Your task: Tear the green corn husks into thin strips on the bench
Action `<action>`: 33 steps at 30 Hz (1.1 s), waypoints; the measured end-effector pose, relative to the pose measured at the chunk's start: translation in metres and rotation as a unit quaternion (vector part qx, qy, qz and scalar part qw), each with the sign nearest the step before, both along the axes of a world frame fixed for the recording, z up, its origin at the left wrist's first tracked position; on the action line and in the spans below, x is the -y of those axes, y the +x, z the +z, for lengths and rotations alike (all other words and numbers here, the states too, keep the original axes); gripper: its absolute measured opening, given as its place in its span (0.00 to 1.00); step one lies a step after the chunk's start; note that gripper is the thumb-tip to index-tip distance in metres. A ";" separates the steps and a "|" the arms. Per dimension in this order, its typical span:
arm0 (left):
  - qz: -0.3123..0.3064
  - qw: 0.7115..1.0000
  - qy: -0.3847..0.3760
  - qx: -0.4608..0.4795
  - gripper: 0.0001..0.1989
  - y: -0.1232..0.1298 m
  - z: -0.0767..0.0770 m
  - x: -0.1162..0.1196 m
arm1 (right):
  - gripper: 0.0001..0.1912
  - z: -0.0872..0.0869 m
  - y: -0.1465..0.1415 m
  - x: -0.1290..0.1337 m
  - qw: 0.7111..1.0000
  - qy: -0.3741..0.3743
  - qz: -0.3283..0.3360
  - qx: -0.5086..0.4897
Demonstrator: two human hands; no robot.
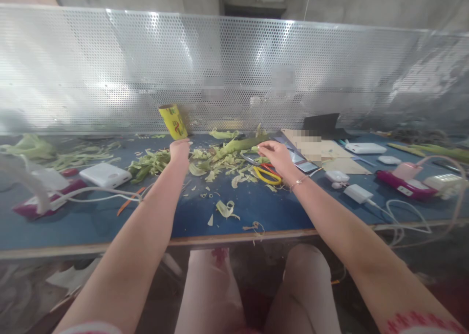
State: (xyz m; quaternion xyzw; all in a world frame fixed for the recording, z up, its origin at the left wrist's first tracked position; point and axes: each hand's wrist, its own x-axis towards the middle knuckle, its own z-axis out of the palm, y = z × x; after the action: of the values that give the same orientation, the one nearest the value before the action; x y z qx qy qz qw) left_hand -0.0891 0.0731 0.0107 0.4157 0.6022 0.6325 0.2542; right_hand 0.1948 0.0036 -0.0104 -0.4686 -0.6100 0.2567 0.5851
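My left hand point(179, 151) is closed at the far side of the table, just in front of a yellow printed cardboard tube point(173, 122) that leans left. Its fingers are mostly hidden, so what they hold cannot be made out. To the right, my right hand point(277, 157) pinches thumb and fingers together beside a thick green stalk point(238, 145); anything in the pinch is too small to name. Between the hands lie pale green peelings point(210, 164). Scissors with yellow handles point(269, 176) rest just below my right hand, near an orange handle point(270, 167).
A perforated metal panel point(238, 55) closes off the table's back. At left are a white power bank point(105, 174) and a purple power strip point(27, 208). At right are a phone point(306, 164), cardboard point(330, 150), a charger point(358, 193) and another purple strip point(405, 185) with loose cables.
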 end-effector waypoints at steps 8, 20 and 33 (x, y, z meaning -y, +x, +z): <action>-0.148 0.904 -0.001 -0.402 0.11 0.034 -0.015 0.017 | 0.14 0.003 0.001 0.000 0.999 0.022 -0.016 -0.043; -0.385 0.723 0.066 -0.570 0.20 0.068 -0.031 0.039 | 0.15 0.004 0.022 -0.018 0.987 0.057 -0.081 -0.128; -0.385 0.706 0.084 -0.588 0.10 0.071 -0.027 0.041 | 0.04 0.004 0.010 0.007 0.969 -0.124 0.018 0.215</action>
State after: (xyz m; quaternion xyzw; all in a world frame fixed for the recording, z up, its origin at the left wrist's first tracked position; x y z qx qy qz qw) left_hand -0.0181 0.0321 -0.0162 0.9187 0.3617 0.1548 0.0339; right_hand 0.2051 -0.0030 -0.0060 -0.5709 -0.6932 0.2335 0.3729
